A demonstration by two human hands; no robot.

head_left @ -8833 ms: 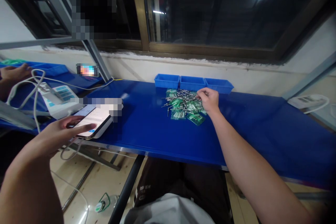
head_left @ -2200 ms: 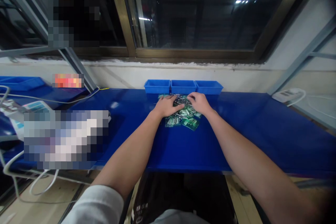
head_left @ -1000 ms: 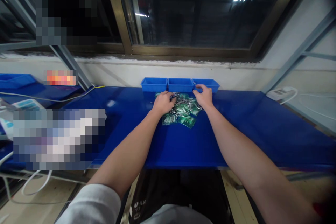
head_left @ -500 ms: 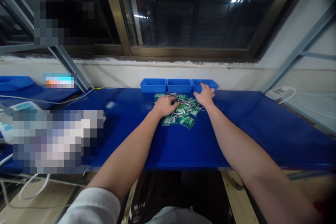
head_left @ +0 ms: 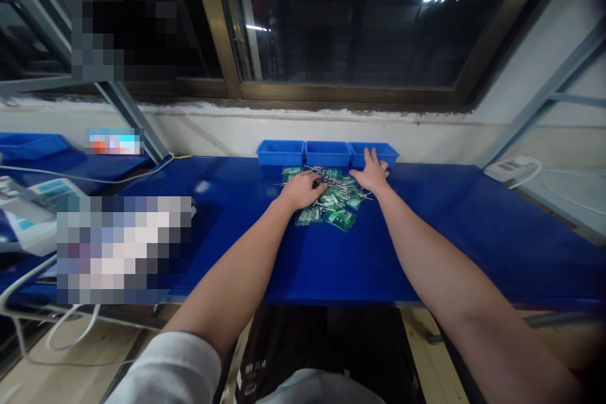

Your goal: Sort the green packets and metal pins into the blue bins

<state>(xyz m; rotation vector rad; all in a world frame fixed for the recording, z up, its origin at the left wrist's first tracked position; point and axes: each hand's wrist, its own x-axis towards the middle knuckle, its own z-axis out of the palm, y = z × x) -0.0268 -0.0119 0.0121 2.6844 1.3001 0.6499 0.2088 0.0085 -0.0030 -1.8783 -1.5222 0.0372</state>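
A heap of small clear-and-green plastic packets (head_left: pixel 339 218) and thin metal screw-like pieces (head_left: pixel 348 188) lies on the blue tabletop. My left hand (head_left: pixel 301 190) rests at the heap's left side, its fingers curled near a small dark thing I cannot make out. Three blue bins stand in a row behind the heap: the left bin (head_left: pixel 281 153), the middle bin (head_left: pixel 327 153) and the right bin (head_left: pixel 389 155). Over the front edge of the right bin, my right hand (head_left: pixel 373 173) has its fingers spread, with nothing visible in them.
The blue table (head_left: pixel 227 252) runs up to a white wall below a window. A white power strip (head_left: pixel 509 168) with a cable lies at the right. On the left are a blurred-out patch, a white device (head_left: pixel 45 218), cables and another blue tray (head_left: pixel 33 146).
The view has shifted slightly. My right hand's fingers have spread apart at the right bin, and a small thin thing near their tips no longer shows. My left hand stays at the heap.
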